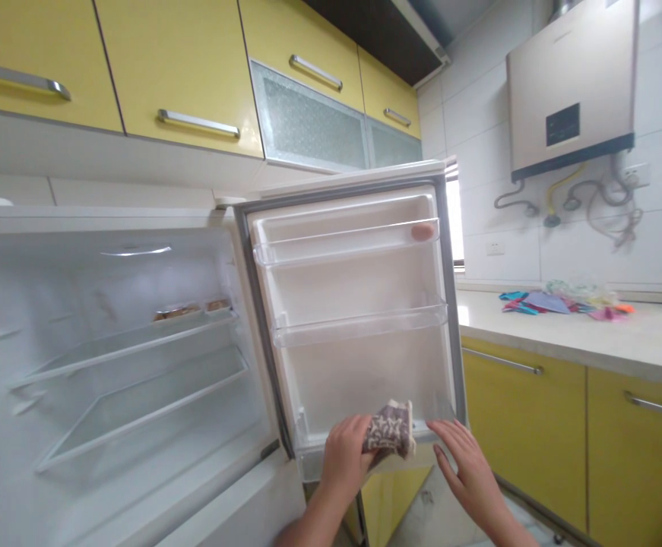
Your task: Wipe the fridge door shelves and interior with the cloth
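My left hand (346,454) is wrapped round a bunched brown and cream patterned cloth (389,430) at the bottom shelf of the open fridge door (359,273). To its right, my right hand (460,458) has its fingers apart, with the fingertips by the right end of that bottom door shelf (312,462); nothing is in it. A pinkish oval item (422,232) sits at the right end of the top door shelf. The middle door shelf (359,327) is clear plastic.
Left of the door, the fridge interior has glass shelves (153,395) and small brown food packs (176,312). Colourful cloths or bags (547,302) lie on the right counter (513,334). Yellow cabinets (176,68) hang above, and a water heater (570,91) is on the wall.
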### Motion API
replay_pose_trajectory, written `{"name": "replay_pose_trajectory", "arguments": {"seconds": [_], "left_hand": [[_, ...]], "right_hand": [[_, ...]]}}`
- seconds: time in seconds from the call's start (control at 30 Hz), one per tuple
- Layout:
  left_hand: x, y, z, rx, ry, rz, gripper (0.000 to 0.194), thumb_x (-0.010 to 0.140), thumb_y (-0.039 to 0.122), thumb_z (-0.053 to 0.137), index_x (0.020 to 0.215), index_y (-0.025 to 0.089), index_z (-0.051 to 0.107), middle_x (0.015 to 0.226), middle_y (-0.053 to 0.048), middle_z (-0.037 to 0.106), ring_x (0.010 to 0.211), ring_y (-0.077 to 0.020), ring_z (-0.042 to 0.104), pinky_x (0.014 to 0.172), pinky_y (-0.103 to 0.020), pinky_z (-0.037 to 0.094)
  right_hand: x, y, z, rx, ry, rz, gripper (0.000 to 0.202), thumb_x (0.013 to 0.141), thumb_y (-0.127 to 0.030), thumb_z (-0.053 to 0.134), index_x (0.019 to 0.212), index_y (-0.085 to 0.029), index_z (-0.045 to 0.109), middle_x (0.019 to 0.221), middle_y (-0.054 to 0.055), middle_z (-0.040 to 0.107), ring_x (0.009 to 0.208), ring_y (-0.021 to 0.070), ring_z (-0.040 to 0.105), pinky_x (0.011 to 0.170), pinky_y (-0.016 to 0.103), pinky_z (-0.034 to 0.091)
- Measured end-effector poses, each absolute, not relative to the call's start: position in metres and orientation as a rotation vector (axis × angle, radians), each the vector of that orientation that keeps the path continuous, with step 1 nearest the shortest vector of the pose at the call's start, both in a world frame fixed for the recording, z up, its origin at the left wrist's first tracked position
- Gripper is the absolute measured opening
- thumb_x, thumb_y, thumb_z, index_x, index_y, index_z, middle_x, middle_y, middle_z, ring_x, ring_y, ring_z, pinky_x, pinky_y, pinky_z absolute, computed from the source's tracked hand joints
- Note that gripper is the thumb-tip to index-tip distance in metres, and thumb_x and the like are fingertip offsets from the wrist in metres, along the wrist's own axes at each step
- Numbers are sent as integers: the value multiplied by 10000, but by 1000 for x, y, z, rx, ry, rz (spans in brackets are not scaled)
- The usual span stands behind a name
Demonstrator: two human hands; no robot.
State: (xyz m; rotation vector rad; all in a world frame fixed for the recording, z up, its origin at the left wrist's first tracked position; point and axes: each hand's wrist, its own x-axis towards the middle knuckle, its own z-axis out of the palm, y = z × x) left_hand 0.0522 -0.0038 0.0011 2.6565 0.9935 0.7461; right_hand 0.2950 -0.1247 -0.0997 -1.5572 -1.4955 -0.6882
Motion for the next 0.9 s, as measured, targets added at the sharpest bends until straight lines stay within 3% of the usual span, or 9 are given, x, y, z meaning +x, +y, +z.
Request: {"name": "replay_pose_trajectory", "arguments": {"seconds": [0.07, 0.17, 0.33, 0.5, 0.67, 0.77, 0.9], "left_hand": [[40, -1, -20, 2376, 1077, 1122, 427, 838, 247, 541, 1259, 225, 613, 1333, -115, 691, 1280, -272, 611, 1134, -445, 456], [8, -3, -42, 1879, 1165, 1608, 477, 869, 425, 499, 1276, 181, 556, 1335, -191, 669, 1285, -319, 613, 1119, -494, 481], [-48, -19, -45, 1187, 1503, 1991, 579, 832, 631, 548, 1230, 215, 609, 1342, -174, 660, 1329, -365, 579, 1124, -501, 474], [-47, -5, -74, 1395, 1461, 1645, 626, 831, 661, 518, 1244, 194, 574, 1324, -176, 664, 1351, -359, 564, 1152, -503, 453], [-15, 16, -97, 1582, 1503, 1561, 733, 876, 662, 415, 1407, 157, 399, 1479, -221, 524, 1435, -332, 485, 1208, -474, 388], [-23, 23, -92, 1337, 1457, 1482, 708, 889, 679, 365, 1402, 199, 455, 1344, -166, 660, 1305, -299, 622, 1089, -435, 520], [-58, 21, -89, 1135, 1255, 1444, 741, 846, 743, 348, 1374, 284, 591, 973, -66, 801, 940, -283, 767, 854, -440, 639]], "right_hand": [[295, -125, -101, -1549, -1496, -685, 378, 965, -340, 539, 1326, -289, 637, 1304, 66, 721, 1205, 264, 685, 1086, 534, 537], [294, -127, -103, -1546, -1508, -669, 389, 965, -341, 541, 1342, -308, 630, 1342, 50, 702, 1242, 262, 664, 1112, 532, 518], [292, -130, -103, -1572, -1513, -637, 399, 976, -339, 527, 1364, -307, 614, 1379, 46, 678, 1281, 259, 638, 1136, 550, 490], [288, -130, -104, -1585, -1504, -624, 410, 985, -358, 511, 1384, -318, 599, 1399, 42, 665, 1297, 260, 627, 1145, 568, 474], [286, -131, -104, -1574, -1493, -621, 410, 983, -372, 512, 1379, -328, 606, 1398, 37, 666, 1296, 265, 627, 1152, 573, 465], [287, -131, -104, -1575, -1489, -620, 402, 982, -365, 513, 1371, -330, 610, 1399, 36, 665, 1297, 267, 626, 1148, 577, 466], [287, -131, -106, -1563, -1500, -643, 417, 980, -349, 523, 1392, -335, 585, 1412, 28, 655, 1304, 265, 620, 1131, 572, 479]]}}
